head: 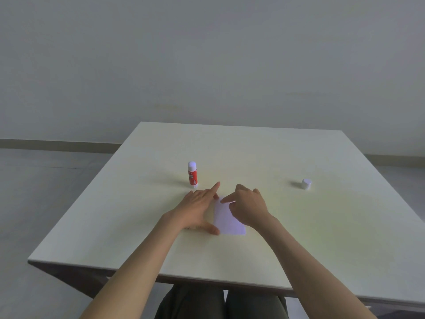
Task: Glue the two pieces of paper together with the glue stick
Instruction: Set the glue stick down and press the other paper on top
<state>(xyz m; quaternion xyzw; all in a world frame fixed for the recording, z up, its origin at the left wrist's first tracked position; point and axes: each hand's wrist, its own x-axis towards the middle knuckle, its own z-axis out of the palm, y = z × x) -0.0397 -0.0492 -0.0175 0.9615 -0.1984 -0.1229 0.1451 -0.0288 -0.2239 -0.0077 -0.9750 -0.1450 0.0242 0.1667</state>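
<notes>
A white paper lies flat on the pale table in front of me; I see one sheet, and cannot tell if a second lies under it. My left hand rests flat along its left edge, index finger stretched forward, thumb at the near left corner. My right hand is over the paper's right side, its index finger pressing the far left corner. A red glue stick with white ends stands upright just beyond my left hand, untouched. Its white cap sits far off to the right.
The table's near edge runs just above my lap. Grey floor lies to the left and a plain wall stands behind the table.
</notes>
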